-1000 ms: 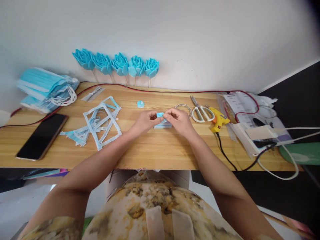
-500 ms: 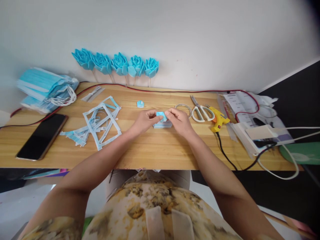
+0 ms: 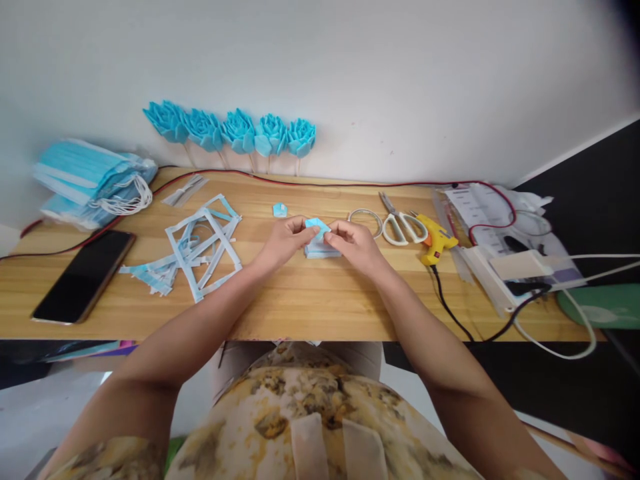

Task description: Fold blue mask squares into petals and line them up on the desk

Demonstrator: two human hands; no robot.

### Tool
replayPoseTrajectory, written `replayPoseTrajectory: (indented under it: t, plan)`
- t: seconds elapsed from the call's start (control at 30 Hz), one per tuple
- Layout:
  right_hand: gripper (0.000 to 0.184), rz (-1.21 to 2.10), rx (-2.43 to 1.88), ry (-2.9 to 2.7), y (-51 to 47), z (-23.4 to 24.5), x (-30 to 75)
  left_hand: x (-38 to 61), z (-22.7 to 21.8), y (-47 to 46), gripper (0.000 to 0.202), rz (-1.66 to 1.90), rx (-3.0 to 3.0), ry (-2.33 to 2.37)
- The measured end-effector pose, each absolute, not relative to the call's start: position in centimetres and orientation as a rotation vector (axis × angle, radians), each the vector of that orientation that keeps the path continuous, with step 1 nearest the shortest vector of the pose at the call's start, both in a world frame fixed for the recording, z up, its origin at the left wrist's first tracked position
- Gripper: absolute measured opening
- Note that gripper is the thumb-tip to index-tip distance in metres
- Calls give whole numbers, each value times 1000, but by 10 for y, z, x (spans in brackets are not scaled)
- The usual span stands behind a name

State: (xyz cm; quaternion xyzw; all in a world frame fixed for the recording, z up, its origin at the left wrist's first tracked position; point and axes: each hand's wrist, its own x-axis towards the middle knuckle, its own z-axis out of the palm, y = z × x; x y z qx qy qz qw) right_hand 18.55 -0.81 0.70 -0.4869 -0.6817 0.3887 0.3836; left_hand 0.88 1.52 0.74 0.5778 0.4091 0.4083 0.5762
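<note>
Your left hand (image 3: 284, 241) and right hand (image 3: 355, 245) share a pinching grip on a folded blue piece (image 3: 315, 224), with a pale stack (image 3: 323, 252) at its six o'clock. On the desk (image 3: 300, 307), a loose blue tab (image 3: 280, 210) lies at its ten o'clock, scissors (image 3: 397, 213) at three.

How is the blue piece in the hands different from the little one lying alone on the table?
The held piece is pinched by the left hand and right hand; the lying piece rests untouched on the table. The held piece looks bigger than the lying piece. Fingers partly cover the held piece, but nothing covers the lying piece. Both are light blue.
</note>
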Motion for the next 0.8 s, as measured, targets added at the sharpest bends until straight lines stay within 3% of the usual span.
replayPoseTrajectory:
  t: [0.8]
  plan:
    - [25,993,-1271,-1726,-10,15,189,9,4,17,30,919,1291,919]
